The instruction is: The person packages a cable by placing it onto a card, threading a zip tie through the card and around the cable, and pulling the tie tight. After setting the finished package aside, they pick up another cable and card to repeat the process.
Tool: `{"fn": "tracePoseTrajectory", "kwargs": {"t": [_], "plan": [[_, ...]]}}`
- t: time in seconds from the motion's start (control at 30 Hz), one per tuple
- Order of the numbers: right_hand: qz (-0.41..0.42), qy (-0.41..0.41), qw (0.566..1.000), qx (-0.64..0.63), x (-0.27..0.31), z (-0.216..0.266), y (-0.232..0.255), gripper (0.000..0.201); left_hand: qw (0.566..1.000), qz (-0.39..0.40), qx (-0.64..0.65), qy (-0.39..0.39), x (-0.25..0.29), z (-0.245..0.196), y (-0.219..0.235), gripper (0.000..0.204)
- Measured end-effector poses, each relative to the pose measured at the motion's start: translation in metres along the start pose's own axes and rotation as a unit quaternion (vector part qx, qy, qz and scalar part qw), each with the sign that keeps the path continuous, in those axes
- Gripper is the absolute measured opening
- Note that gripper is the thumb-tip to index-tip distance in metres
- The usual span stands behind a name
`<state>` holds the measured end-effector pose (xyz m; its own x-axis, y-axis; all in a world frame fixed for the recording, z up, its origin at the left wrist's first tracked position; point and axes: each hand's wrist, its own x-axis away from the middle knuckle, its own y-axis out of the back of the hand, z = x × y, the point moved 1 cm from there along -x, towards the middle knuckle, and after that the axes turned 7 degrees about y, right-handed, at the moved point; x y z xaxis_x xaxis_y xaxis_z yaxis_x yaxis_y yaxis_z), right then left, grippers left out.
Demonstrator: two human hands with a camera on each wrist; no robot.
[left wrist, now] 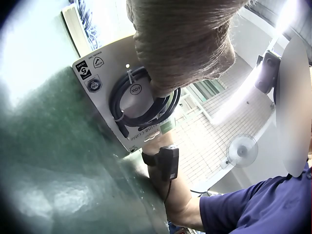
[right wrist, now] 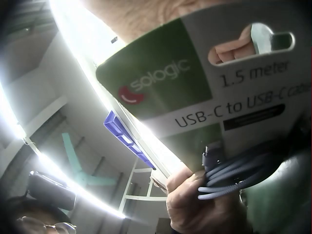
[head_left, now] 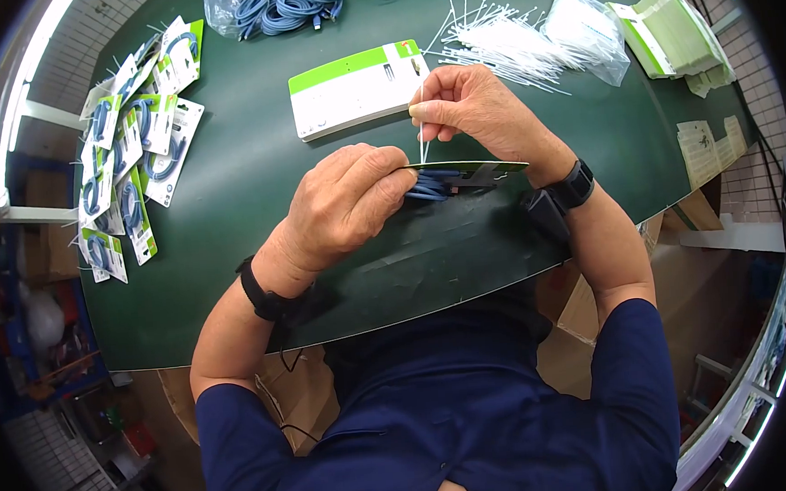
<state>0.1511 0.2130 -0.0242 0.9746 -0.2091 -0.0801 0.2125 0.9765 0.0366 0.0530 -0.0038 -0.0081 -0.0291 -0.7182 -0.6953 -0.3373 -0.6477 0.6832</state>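
Pinching the thin white zip tie [head_left: 421,122] upright, our right hand [head_left: 475,110] sits directly above the green-and-white backing card [head_left: 469,171]; our left hand [head_left: 350,203] grips the coiled blue cable [head_left: 430,187] against it, near the table's front edge.

Bare green table [head_left: 255,191] lies open left of the left hand [head_left: 345,203] and along the near edge. A stack of cards [head_left: 356,87] lies just beyond both hands, blocking a straight forward reach. A row of packaged cables [head_left: 131,153] lines the far left. Loose cable ties [head_left: 497,41] and a plastic bag [head_left: 587,31] crowd the area beyond the right hand [head_left: 474,105].
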Motion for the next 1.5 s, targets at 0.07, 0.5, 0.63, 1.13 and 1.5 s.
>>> {"fn": "tracePoseTrajectory", "kwargs": {"t": [0.07,0.5,0.63,1.13,1.5], "plan": [[-0.001,-0.006,1.0,0.0,0.0,0.001,-0.002,0.014,1.0,0.0,0.003,0.0,-0.001,0.0,0.0,0.035],[0.12,-0.029,0.987,-0.1,0.001,0.012,-0.006,0.01,1.0,0.0,-0.024,0.009,-0.006,-0.001,0.001,0.022],[0.087,-0.073,0.985,-0.127,0.001,0.014,0.0,0.014,0.998,0.035,-0.043,0.009,-0.015,-0.004,0.005,0.016],[0.174,-0.087,0.975,-0.104,0.001,0.011,-0.001,0.016,0.998,0.048,0.018,0.041,-0.01,0.001,0.003,0.024],[0.059,-0.105,0.993,-0.008,-0.004,0.017,0.012,0.02,0.951,0.026,0.191,0.243,-0.007,0.01,0.003,0.017]]}}
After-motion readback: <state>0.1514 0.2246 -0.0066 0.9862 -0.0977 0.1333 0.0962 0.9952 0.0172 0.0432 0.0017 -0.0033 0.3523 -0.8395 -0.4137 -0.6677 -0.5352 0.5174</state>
